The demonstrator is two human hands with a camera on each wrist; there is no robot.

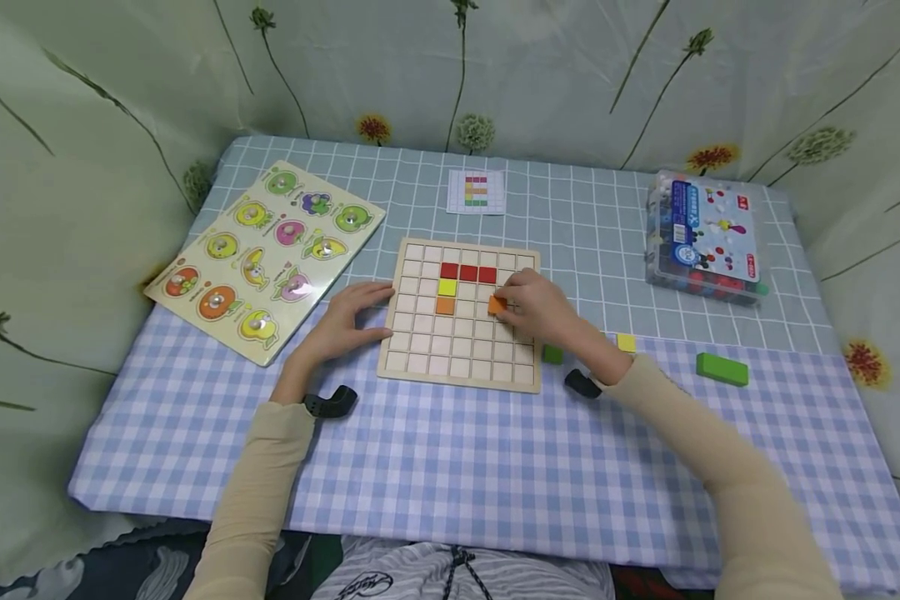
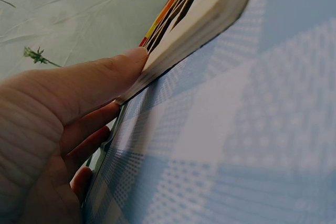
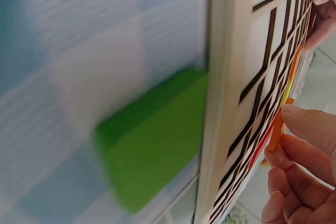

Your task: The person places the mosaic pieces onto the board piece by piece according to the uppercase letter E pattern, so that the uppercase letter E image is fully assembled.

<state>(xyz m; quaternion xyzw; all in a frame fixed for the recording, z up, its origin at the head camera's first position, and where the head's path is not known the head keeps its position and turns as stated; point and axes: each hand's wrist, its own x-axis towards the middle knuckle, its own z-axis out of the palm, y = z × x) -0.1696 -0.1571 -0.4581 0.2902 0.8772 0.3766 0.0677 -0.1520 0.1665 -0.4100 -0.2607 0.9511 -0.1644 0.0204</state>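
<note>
1. Head view: the right hand [image 1: 536, 307] pinches an orange tile [image 1: 497, 306] between thumb and fingers, over the right half of a wooden grid board [image 1: 461, 367]; whether the tile touches the board cannot be told.
2. The left hand [image 1: 352, 317], thumb and fingers apart, touches the board's left edge without gripping it.
3. On the board, three red tiles [image 1: 468, 272] form a row; below its left end sit a yellow tile [image 1: 447, 287], then a second orange tile [image 1: 445, 306].
4. Just right of the board lies a green block [image 1: 552, 354]; farther right, a yellow block [image 1: 626, 342] and a long green block [image 1: 722, 369].
5. Beyond the board: a pattern card [image 1: 476, 192]; far left, a fruit puzzle [image 1: 311, 283]; far right, a clear plastic box [image 1: 712, 237].
</note>
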